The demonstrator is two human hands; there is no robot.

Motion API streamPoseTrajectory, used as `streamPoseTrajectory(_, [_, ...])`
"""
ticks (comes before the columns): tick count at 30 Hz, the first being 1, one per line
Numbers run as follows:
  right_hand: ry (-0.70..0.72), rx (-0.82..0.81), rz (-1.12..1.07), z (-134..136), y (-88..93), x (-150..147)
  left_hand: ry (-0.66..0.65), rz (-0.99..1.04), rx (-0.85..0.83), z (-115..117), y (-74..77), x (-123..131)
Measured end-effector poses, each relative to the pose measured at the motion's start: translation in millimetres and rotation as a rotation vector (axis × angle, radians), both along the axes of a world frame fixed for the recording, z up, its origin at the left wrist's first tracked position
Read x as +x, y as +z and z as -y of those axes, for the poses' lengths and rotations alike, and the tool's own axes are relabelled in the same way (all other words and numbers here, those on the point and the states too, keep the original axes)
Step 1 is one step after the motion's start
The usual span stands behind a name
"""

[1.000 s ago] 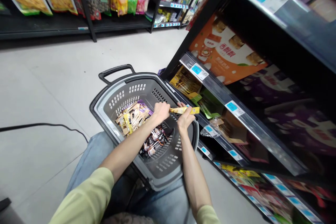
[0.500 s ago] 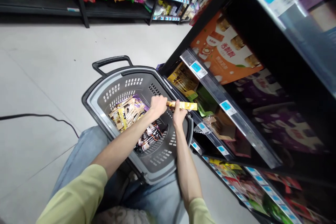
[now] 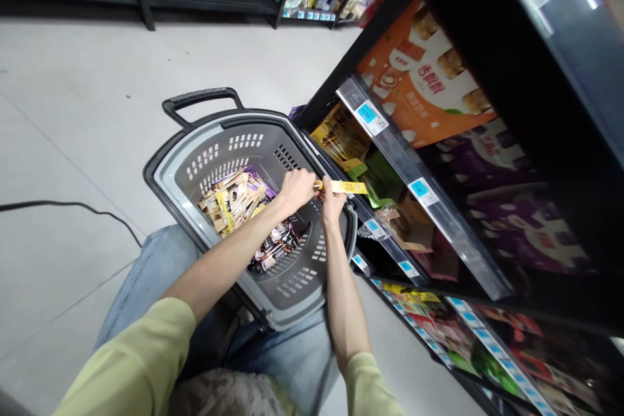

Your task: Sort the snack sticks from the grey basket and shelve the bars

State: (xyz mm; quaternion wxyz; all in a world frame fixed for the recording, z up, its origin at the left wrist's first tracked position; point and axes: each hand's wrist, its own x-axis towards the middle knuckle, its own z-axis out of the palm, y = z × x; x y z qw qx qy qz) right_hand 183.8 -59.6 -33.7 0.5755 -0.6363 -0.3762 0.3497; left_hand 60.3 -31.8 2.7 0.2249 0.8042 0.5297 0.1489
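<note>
Both hands are together over the right side of a grey shopping basket (image 3: 302, 309) that rests on my lap. Between the thumb and fingers of my right hand (image 3: 333, 203) is a yellow stick packet (image 3: 351, 188), sticking out to the right. My left hand (image 3: 297, 187) is closed at the packet's left end; its fingertips are partly hidden. Inside the basket lie a heap of tan and yellow stick packets (image 3: 234, 201) and several dark packets (image 3: 276, 246).
A shelf unit (image 3: 439, 214) rises close on my right, carrying an orange carton (image 3: 424, 78) and an open yellow box (image 3: 341, 133) beside the basket's rim. The basket's black handle (image 3: 202, 99) stands up at the far left. A black cable (image 3: 73, 205) crosses the floor.
The view has shifted slightly, so the shelves and basket sit a little differently. Both hands stay at the yellow stick packet, and my left hand has come slightly nearer the right.
</note>
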Motion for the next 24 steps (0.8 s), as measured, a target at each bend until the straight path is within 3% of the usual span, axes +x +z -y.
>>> streamPoseTrajectory(4, [0.049,-0.018,-0.045,-1.3,-2.0,1.7,-0.007,0.016,-0.001,-0.8,-1.5,0.6])
streamPoseTrajectory(15, [0.098,0.019,0.090,4.1,3.0,-3.0,-0.053,-0.042,-0.038,-2.8,-0.3,-2.5])
streamPoseTrajectory(20, [0.073,-0.028,0.099,1.4,-1.2,-5.2,-0.079,-0.076,-0.037,-2.3,2.1,-5.8])
streamPoseTrajectory(24, [0.107,-0.136,-0.016,-2.9,-0.6,9.9,-0.086,-0.089,-0.026,0.4,-0.7,-3.8])
